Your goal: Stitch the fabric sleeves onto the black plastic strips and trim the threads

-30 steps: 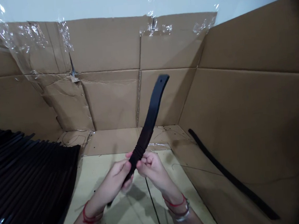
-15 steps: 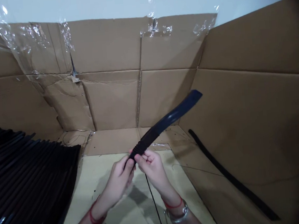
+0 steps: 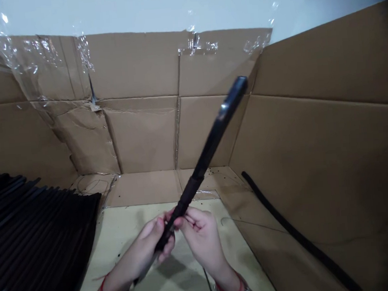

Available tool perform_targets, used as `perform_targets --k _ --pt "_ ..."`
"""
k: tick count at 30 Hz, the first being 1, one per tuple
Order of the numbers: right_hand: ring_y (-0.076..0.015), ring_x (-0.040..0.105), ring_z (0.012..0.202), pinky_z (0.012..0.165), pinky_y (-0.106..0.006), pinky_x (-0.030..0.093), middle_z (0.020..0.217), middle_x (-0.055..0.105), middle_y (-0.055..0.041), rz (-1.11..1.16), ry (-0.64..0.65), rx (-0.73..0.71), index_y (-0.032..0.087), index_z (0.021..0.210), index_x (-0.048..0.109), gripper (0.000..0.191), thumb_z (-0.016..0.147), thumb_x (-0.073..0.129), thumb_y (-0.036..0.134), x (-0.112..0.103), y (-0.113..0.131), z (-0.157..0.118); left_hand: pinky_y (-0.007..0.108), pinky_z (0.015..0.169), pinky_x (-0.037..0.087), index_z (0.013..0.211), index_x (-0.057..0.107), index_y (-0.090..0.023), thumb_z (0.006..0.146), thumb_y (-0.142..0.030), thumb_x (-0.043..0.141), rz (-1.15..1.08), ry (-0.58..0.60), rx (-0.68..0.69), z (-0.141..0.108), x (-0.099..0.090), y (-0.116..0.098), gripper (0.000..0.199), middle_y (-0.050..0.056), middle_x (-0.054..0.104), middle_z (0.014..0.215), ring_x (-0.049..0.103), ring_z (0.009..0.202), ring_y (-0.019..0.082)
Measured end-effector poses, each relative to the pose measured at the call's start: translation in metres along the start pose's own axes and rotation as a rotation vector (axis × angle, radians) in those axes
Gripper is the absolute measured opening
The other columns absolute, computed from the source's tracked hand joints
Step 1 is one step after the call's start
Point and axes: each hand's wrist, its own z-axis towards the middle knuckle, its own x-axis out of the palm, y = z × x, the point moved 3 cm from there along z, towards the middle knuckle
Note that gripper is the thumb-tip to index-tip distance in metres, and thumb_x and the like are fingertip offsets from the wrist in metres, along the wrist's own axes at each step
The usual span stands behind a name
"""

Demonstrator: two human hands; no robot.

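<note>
A long black flat strip point(image 3: 210, 144) stands tilted up and to the right, seen nearly edge-on, with a ribbed section near my hands. My left hand point(image 3: 148, 244) is shut around its lower part, and the short bottom end pokes out below that hand. Right beside it, my right hand point(image 3: 200, 237) pinches the ribbed section between fingers and thumb. The two hands nearly touch. A red cord circles each wrist, and a metal band also sits on my right wrist.
A large stack of similar black strips point(image 3: 34, 227) lies at the left. Another black strip point(image 3: 300, 238) rests along the sloping cardboard wall point(image 3: 331, 160) at the right. Cardboard panels with clear plastic and tape surround a pale board floor point(image 3: 118, 247), with a thin black wire point(image 3: 209, 287) on it.
The strip has turned in my hands, its free end swinging upward from pointing right and now showing its edge rather than its flat face. Both hands keep hold, and the view has shifted slightly.
</note>
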Motion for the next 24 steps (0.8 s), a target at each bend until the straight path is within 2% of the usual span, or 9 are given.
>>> perform_targets --k 2,3,5,7,11,16,19,22,24 --pt "-0.0131 0.055 0.054 0.048 -0.021 0.044 0.059 0.061 -0.0026 -0.021 -0.043 -0.039 0.013 0.07 0.069 0.036 0.074 0.074 0.049 -0.003 0.001 0.001 0.017 0.045 0.028 0.087 0.051 -0.016 0.085 -0.062 0.05 0.122 -0.129 0.134 -0.001 -0.005 -0.003 0.046 -0.004 0.045 0.056 0.038 0.047 0.006" --pt "-0.0137 0.056 0.055 0.049 -0.022 0.045 0.06 0.062 -0.0026 0.003 0.036 -0.006 0.013 0.073 0.069 0.037 0.074 0.074 0.05 -0.002 0.001 0.003 0.017 0.044 0.028 0.084 0.051 -0.016 0.085 -0.062 0.05 0.13 -0.124 0.127 0.0 -0.006 0.0 0.046 -0.004 0.045 0.054 0.039 0.046 0.007" --pt "-0.0149 0.059 0.058 0.052 -0.023 0.046 0.061 0.063 -0.0028 0.062 0.268 0.086 0.013 0.08 0.071 0.041 0.07 0.076 0.052 0.0 -0.001 0.006 0.019 0.038 0.027 0.083 0.05 -0.017 0.085 -0.068 0.04 0.038 0.039 -0.034 0.002 -0.003 0.009 0.052 -0.006 0.041 0.046 0.035 0.037 0.008" --pt "-0.0146 0.059 0.057 0.051 -0.022 0.044 0.059 0.062 -0.0024 0.045 0.367 0.105 0.012 0.077 0.07 0.04 0.072 0.075 0.052 -0.002 -0.001 0.008 0.02 0.034 0.027 0.082 0.05 -0.018 0.083 -0.074 0.033 -0.023 0.145 -0.139 0.004 -0.001 0.015 0.059 -0.006 0.042 0.042 0.034 0.031 0.009" --pt "-0.0094 0.05 0.05 0.048 -0.019 0.04 0.054 0.056 0.0008 -0.011 0.181 0.003 0.012 0.063 0.065 0.038 0.077 0.073 0.047 -0.007 -0.004 0.011 0.016 0.04 0.025 0.074 0.051 -0.015 0.083 -0.069 0.045 0.171 -0.196 0.106 0.007 -0.011 0.006 0.054 -0.005 0.042 0.046 0.036 0.039 0.005" --pt "-0.0121 0.057 0.057 0.052 -0.021 0.047 0.068 0.064 -0.0029 0.135 0.216 0.091 0.013 0.086 0.072 0.043 0.066 0.081 0.05 0.001 -0.011 0.006 0.016 0.034 0.02 0.087 0.052 -0.015 0.072 -0.082 0.043 -0.031 0.188 0.067 0.008 0.0 0.009 0.069 -0.009 0.037 0.049 0.023 0.036 0.003" --pt "-0.0114 0.055 0.05 0.048 -0.021 0.046 0.06 0.061 -0.0012 0.054 0.122 0.053 0.013 0.092 0.072 0.043 0.075 0.073 0.052 -0.003 -0.007 0.006 0.014 0.032 0.016 0.084 0.047 -0.018 0.08 -0.07 0.05 -0.212 0.185 0.046 0.012 -0.003 0.01 0.052 -0.011 0.034 0.047 0.02 0.033 0.002" --pt "-0.0098 0.05 0.045 0.045 -0.02 0.044 0.054 0.057 -0.0001 0.035 0.289 0.07 0.012 0.08 0.071 0.044 0.074 0.072 0.055 0.0 -0.001 0.004 0.015 0.027 0.011 0.07 0.04 -0.02 0.083 -0.072 0.038 -0.387 0.41 -0.146 0.009 0.003 0.013 0.054 -0.012 0.025 0.04 0.013 0.027 0.002" --pt "-0.0093 0.048 0.044 0.041 -0.019 0.04 0.051 0.055 0.0004 -0.046 0.233 0.008 0.012 0.069 0.067 0.041 0.076 0.072 0.052 -0.002 0.004 0.002 0.016 0.029 0.018 0.069 0.042 -0.02 0.081 -0.076 0.035 -0.348 0.455 -0.184 0.006 0.007 0.013 0.058 -0.01 0.029 0.039 0.02 0.027 0.003"
